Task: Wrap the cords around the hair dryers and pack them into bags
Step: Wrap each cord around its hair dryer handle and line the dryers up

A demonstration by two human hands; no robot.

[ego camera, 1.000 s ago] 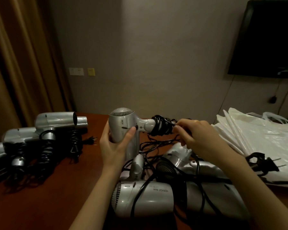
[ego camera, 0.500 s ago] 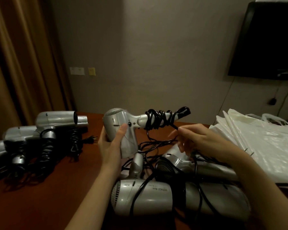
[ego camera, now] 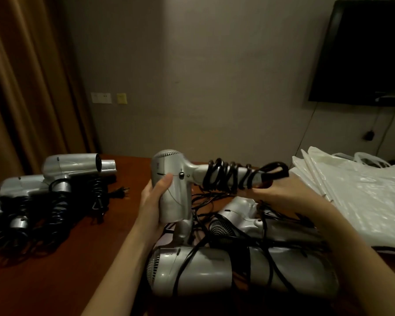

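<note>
Left hand (ego camera: 154, 201) gripping hair dryer (ego camera: 169, 188), right hand (ego camera: 281, 192) seemingly pinching wrapped cord (ego camera: 228, 176)

Likely a hotel room: heavy brown curtain (ego camera: 21, 87) at upper left, black wall-mounted television (ego camera: 363, 53) at upper right, reddish-brown wooden worktop (ego camera: 78, 258) below.

We see a silver hair dryer (ego camera: 169, 185) held above the table, its handle pointing right with a black cord (ego camera: 228, 176) coiled around it. More silver dryers (ego camera: 214, 272) lie tangled in loose cords below; wrapped ones (ego camera: 62, 179) sit left, white bags (ego camera: 363, 197) right.
</note>
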